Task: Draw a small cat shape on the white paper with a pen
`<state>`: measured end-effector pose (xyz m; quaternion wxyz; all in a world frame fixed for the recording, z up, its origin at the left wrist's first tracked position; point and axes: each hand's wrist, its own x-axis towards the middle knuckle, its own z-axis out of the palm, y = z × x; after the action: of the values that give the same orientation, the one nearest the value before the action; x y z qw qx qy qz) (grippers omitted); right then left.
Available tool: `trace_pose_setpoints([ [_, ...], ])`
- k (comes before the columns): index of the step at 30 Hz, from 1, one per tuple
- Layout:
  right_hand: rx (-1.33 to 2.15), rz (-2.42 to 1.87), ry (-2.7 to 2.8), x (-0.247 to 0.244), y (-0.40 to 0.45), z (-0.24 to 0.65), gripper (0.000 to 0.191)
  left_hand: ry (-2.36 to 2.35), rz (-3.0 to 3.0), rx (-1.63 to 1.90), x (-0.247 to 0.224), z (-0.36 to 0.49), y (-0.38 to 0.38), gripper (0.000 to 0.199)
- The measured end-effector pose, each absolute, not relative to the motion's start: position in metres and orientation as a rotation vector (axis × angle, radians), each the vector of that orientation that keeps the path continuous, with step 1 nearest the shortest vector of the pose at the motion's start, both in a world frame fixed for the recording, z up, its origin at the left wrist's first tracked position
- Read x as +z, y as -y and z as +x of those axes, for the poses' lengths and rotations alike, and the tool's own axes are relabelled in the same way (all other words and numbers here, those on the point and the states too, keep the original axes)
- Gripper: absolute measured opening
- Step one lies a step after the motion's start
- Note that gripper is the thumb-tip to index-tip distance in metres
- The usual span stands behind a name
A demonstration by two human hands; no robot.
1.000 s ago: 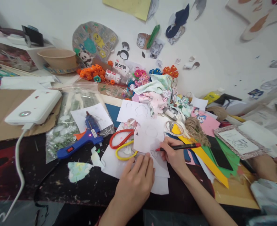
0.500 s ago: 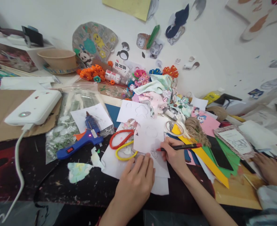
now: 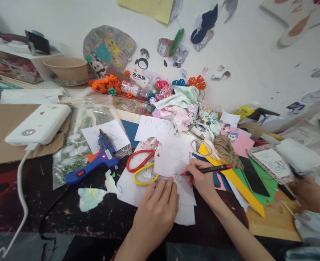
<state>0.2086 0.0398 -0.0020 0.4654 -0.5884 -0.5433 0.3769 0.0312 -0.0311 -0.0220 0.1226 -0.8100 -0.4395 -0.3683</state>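
My right hand (image 3: 201,178) is closed around a dark marker pen (image 3: 216,169) with red ends, its tip on a small white sheet of paper (image 3: 167,159). Faint outlines are drawn on that sheet, one of them beside the pen tip. Lying flat, my left hand (image 3: 158,203) presses on the lower part of the papers with its fingers stretched out. Just beyond its fingers are scissors with one red handle (image 3: 139,159) and one yellow handle (image 3: 145,174); paper hides their blades. Another white sheet (image 3: 151,127) with a flower-like outline lies behind.
A blue glue gun (image 3: 94,165) with a lit red light lies to the left, near a white power bank (image 3: 39,125) with a cable. Twine (image 3: 226,148), a yellow strip (image 3: 236,186) and a black phone (image 3: 255,177) are on the right. Another person's hand (image 3: 312,194) is at far right.
My right hand and the pen have shifted only very slightly by the drawn outline. My left hand stays in place. At the far right, the other person's hand has moved and turned.
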Motion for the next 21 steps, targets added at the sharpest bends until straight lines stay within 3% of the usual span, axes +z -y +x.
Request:
trace_pose_setpoints([
  [21, 0.888, -1.473, 1.315, 0.0018, -0.0395, 0.2057, 0.028, 1.276, -2.355, -1.069, -0.0214, 0.0303, 0.0311, 0.026],
])
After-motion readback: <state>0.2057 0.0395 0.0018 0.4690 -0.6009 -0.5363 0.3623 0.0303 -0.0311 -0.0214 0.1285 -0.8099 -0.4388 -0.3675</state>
